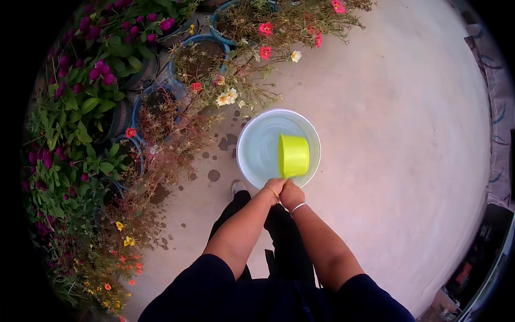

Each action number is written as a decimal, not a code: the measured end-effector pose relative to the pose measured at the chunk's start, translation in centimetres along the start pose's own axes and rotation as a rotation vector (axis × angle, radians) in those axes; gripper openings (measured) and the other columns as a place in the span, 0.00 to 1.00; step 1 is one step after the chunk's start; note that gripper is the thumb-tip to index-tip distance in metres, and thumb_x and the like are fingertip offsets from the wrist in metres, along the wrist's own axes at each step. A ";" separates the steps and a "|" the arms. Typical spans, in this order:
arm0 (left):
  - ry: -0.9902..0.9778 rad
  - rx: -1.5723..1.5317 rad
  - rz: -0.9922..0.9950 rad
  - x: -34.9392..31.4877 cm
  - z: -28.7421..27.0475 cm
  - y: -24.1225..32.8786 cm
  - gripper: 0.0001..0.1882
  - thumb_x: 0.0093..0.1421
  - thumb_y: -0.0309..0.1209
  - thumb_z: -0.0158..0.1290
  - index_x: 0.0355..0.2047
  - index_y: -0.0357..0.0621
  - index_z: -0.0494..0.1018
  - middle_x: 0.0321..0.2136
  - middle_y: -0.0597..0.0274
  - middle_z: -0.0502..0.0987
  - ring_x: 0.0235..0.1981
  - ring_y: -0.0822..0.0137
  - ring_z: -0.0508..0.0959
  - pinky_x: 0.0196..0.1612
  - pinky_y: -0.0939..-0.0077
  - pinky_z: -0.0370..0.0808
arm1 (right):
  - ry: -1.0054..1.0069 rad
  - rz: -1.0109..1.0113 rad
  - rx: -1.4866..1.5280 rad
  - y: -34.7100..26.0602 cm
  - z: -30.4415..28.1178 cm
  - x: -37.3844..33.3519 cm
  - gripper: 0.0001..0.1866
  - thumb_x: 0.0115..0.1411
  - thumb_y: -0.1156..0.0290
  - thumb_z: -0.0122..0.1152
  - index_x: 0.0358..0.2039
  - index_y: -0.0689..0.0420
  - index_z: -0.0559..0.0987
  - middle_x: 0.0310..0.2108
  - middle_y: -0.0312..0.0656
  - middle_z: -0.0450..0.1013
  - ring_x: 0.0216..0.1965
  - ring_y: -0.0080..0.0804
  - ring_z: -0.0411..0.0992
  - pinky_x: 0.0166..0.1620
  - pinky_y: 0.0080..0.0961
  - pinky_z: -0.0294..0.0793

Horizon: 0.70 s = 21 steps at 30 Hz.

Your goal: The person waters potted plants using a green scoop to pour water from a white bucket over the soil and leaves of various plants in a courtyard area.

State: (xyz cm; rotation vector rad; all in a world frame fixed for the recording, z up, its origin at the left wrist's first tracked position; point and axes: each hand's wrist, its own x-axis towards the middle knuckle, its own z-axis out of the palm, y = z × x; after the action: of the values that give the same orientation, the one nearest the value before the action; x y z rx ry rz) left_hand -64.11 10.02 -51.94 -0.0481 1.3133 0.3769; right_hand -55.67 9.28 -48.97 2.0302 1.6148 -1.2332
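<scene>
A yellow-green plastic mug (294,155) lies tipped on its side within the rim of a round white bucket (316,140). Pale bluish water (257,148) with faint rings shows inside the bucket. My left hand (275,188) and my right hand (291,194) come together at the bucket's near rim. Both are closed at the mug's handle end, which they largely cover. A thin gold bangle circles my left wrist, a silver one my right. How deep the mug sits in the water is hard to make out.
Potted flowering plants crowd the left and upper left, including a blue-rimmed pot (199,39) and purple blooms (102,72). Trailing stems (244,91) reach close to the bucket. Wet spots (214,175) mark the pale floor (386,134). Patterned cloth (496,107) hangs along the right edge.
</scene>
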 end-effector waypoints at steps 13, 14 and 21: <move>0.103 -0.049 -0.010 5.8 -4.6 2.7 0.08 0.53 0.29 0.50 0.34 0.42 0.71 0.29 0.58 0.75 0.27 0.63 0.76 0.28 0.66 0.75 | 0.126 -0.042 0.372 2.2 9.0 11.5 0.18 0.50 0.61 0.49 0.25 0.67 0.76 0.19 0.52 0.73 0.21 0.44 0.74 0.27 0.34 0.72; 0.071 -0.034 -0.041 5.9 -4.8 1.9 0.08 0.52 0.29 0.50 0.33 0.44 0.71 0.28 0.60 0.74 0.26 0.64 0.75 0.27 0.68 0.75 | 0.075 -0.017 0.451 1.6 7.4 9.3 0.16 0.50 0.64 0.49 0.24 0.67 0.74 0.17 0.50 0.72 0.16 0.38 0.71 0.22 0.31 0.69; -0.114 0.223 0.048 -3.0 0.1 -4.4 0.09 0.51 0.29 0.50 0.35 0.45 0.70 0.27 0.63 0.73 0.28 0.66 0.75 0.34 0.68 0.73 | -0.062 0.048 0.926 5.0 2.3 -5.0 0.09 0.54 0.71 0.46 0.22 0.62 0.71 0.12 0.37 0.66 0.10 0.22 0.62 0.12 0.20 0.59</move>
State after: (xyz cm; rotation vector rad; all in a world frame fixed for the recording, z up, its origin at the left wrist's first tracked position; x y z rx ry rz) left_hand -63.30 5.17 -49.88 0.1898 1.2386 0.2680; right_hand -52.27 2.69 -48.01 2.4186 1.0136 -2.2804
